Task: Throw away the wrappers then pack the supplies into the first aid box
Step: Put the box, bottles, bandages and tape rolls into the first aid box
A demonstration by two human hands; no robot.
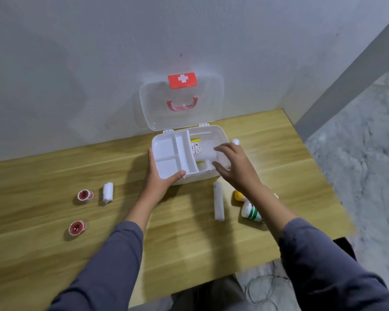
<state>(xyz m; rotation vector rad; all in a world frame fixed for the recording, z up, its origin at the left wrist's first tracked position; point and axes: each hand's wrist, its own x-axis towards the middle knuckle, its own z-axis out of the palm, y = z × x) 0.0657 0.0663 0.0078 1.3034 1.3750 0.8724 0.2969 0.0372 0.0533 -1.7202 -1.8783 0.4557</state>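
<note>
A person in grey sleeves works over an open first aid box [213, 133] that stands on a wooden surface [43, 176] against a pale wall, its clear lid [157, 104] tipped back upright with a red cross label [182, 79] and a pink handle [182, 104] showing through. The left hand [161, 176] is clamped on the near left corner of the white divided tray [173, 153], which sits over the left part of the box, thumb along the front edge. The right hand [233, 164] hovers over the right part of the box, fingers spread apart and holding nothing; beneath it lie packed items with yellow and printed labels, too blurred to name. Left of the box lie a short gauze roll [107, 192] and two red tape rolls [85, 195], [77, 228], well apart from it. Just in front of the box lies a long gauze roll [219, 200], and beside that a yellow-capped bottle [239, 195] and a green-striped tube [251, 212], partly under the right forearm. Another small white roll [235, 141] rests against the box's right side.
</note>
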